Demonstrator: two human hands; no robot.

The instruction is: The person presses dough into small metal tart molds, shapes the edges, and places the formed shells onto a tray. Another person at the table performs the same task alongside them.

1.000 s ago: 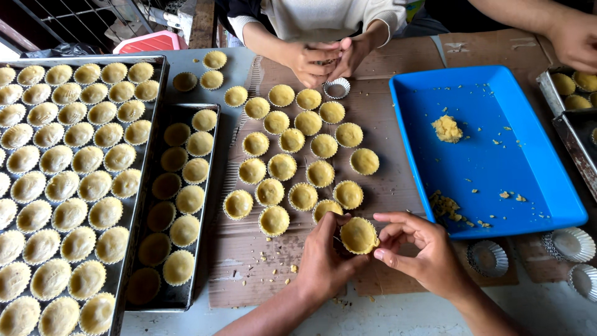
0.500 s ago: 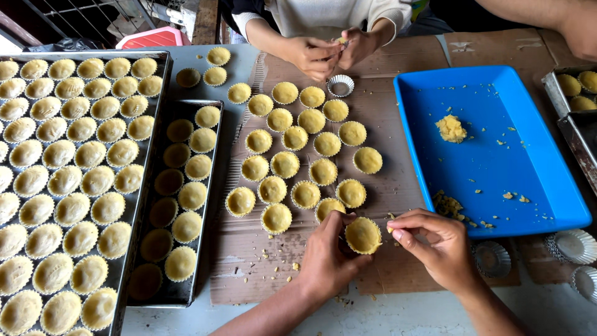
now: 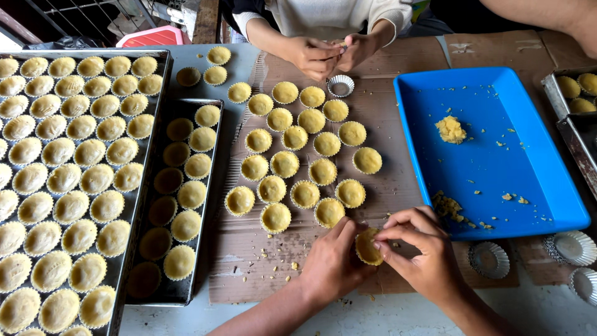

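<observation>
My left hand (image 3: 333, 261) and my right hand (image 3: 420, 249) together hold one small fluted tart shell (image 3: 368, 247) lined with yellow dough, tilted on its side, just above the brown cardboard (image 3: 249, 267). The fingers of both hands press on its rim. Directly beyond my hands, several filled tart shells (image 3: 305, 149) lie in loose rows on the cardboard. To my right stands a blue tray (image 3: 491, 106) with a lump of yellow dough (image 3: 451, 129) and crumbs.
Two dark baking trays sit left: a large one (image 3: 163, 62) packed with filled tarts, a narrower one (image 3: 214, 186) with filled shells. Empty foil cups (image 3: 489, 259) lie at lower right. Another person's hands (image 3: 329, 55) work opposite, above an empty cup (image 3: 340, 86). More metal trays (image 3: 575, 112) at right.
I have lifted the tart shell off the cardboard and tilted it on its side between both hands. The person opposite keeps working with both hands together.
</observation>
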